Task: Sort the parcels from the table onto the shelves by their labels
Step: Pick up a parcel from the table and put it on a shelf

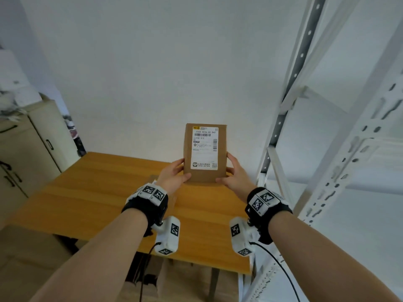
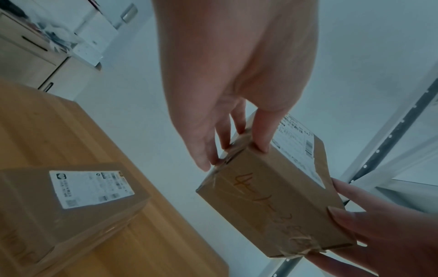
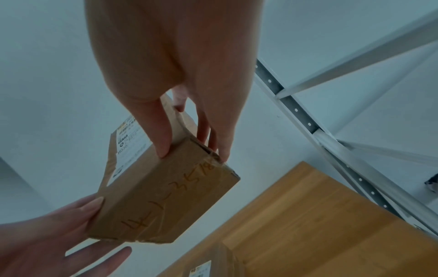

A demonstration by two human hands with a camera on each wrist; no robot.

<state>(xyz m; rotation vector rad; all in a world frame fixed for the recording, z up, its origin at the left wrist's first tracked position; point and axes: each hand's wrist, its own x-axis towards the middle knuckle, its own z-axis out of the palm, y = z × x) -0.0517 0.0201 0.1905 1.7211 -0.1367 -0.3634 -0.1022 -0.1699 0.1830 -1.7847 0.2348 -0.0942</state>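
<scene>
A small brown cardboard parcel (image 1: pixel 205 153) is held upright above the wooden table (image 1: pixel 87 192), its white shipping label facing me. My left hand (image 1: pixel 174 174) grips its lower left edge, thumb on the front and fingers behind. My right hand (image 1: pixel 234 173) grips the lower right edge the same way. In the left wrist view the parcel (image 2: pixel 272 196) shows orange handwriting on its underside, with my left hand (image 2: pixel 237 140) pinching one end. In the right wrist view my right hand (image 3: pixel 189 140) pinches the parcel (image 3: pixel 166 191) at the other end. A second labelled parcel (image 2: pixel 71 202) lies on the table.
A white metal shelving rack (image 1: pixel 327 149) stands at the right, close to the table's edge. Beige cabinets (image 1: pixel 26 149) with clutter on top stand at the left. A white wall is behind the table. Cardboard boxes sit under the table (image 1: pixel 152 280).
</scene>
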